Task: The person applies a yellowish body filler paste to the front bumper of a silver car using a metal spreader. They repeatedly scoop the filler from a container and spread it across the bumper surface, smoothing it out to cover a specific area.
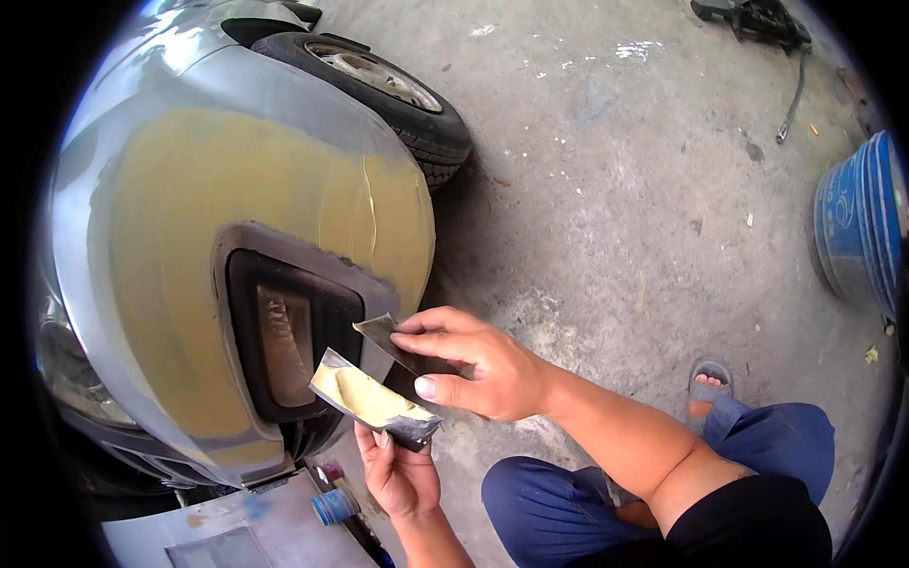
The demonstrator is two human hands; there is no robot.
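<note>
Beside the car bumper (151,284), coated broadly in tan-yellow filler with a raised streak near the wheel, my left hand (400,469) grips a dark rectangular plate (371,396) carrying pale yellow putty. Above it, my right hand (473,364) pinches a thin dark spreader blade (377,329), its fingers on top and thumb low along it. The blade is held just over the putty plate, near the black-framed lamp recess (289,336) in the bumper.
The front wheel (398,104) is at the upper left of centre. Stacked blue buckets (857,222) stand at right, a black jack-like tool (748,24) at top right. A grey panel (142,540) with a small blue tin (334,506) is at lower left. My legs and sandalled foot are below.
</note>
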